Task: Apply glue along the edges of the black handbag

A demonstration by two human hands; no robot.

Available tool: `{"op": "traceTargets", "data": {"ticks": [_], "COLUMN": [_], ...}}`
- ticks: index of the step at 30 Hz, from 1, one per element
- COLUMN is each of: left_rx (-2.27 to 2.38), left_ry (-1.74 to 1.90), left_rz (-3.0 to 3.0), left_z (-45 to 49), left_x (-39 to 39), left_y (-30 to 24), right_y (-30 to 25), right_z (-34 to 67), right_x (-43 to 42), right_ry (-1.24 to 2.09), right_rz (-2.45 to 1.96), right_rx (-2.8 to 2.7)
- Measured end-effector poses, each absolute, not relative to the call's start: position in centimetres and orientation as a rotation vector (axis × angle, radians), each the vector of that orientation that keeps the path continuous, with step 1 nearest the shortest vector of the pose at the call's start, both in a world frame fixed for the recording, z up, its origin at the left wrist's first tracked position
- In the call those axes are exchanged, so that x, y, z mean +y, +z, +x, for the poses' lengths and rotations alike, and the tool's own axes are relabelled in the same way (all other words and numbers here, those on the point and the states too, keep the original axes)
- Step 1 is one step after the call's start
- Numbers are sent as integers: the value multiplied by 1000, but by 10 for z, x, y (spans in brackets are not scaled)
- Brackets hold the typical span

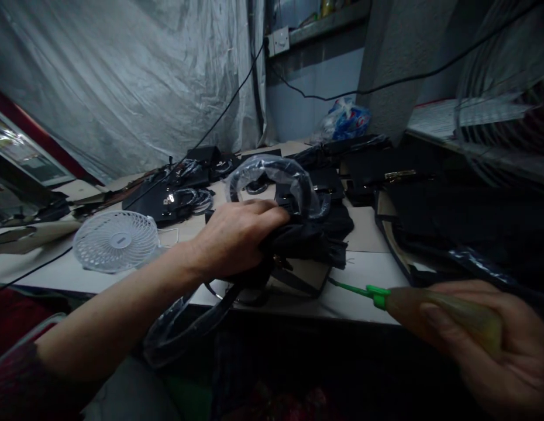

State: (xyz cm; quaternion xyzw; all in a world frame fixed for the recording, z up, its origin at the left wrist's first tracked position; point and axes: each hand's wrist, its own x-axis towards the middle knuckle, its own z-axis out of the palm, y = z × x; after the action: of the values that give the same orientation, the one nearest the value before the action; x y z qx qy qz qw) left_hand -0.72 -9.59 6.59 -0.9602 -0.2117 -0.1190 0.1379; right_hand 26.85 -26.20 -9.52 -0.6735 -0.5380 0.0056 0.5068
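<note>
My left hand (234, 237) grips a black bag (318, 237) lying near the front edge of the table (364, 275). The bag's handle, wrapped in clear plastic (272, 175), arches up just behind my fingers. A black strap in plastic (188, 321) hangs from the bag over the table edge. My right hand (482, 345) is low at the right and holds a yellowish squeeze bottle (447, 316) with a thin green nozzle (364, 290). The nozzle tip points left toward the bag's lower corner.
A small white fan (116, 240) lies on the table at the left. More black bags and straps (175, 196) sit behind, and a pile of black bags (451, 199) fills the right. Plastic sheeting (123, 76) hangs at the back. A large fan cage (504, 99) stands far right.
</note>
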Motion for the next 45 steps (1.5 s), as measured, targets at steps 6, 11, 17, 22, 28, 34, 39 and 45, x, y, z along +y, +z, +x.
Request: {"op": "traceTargets", "data": {"ticks": [6,11,17,22,28,34,39,45], "left_rx": [-763,-779,-773,-770,-785,-778,-783,-795], "left_ry": [-330,-343,-327,-315,-294,-283,-302,-276], "left_rz": [-2758,-2762,-2785,-2794,-2816,-2821,-2838,-2832], "left_z": [1,7,7,7,8,7,6,7], "left_x": [-94,-89,-85,-86,-85,-86,-86,-88], "left_y": [58,64,63,63,66,66,65,66], "right_y": [-96,-105,-103,-105,-98,-97,-97,-92], "right_z": [266,263,263,266,269,271,274,272], "right_x": [-240,-218,-217,-213,-207,-209,-210,-210], "right_ry": [-101,-83,69,-12,90,70,30,85], "right_rz": [-1668,-1652,-1553,-1591,-1519,-1552,-1530,-1526], "right_rx": [-1421,-1439,-1657,-1551,-1678,-1616,-1578,-1591]}}
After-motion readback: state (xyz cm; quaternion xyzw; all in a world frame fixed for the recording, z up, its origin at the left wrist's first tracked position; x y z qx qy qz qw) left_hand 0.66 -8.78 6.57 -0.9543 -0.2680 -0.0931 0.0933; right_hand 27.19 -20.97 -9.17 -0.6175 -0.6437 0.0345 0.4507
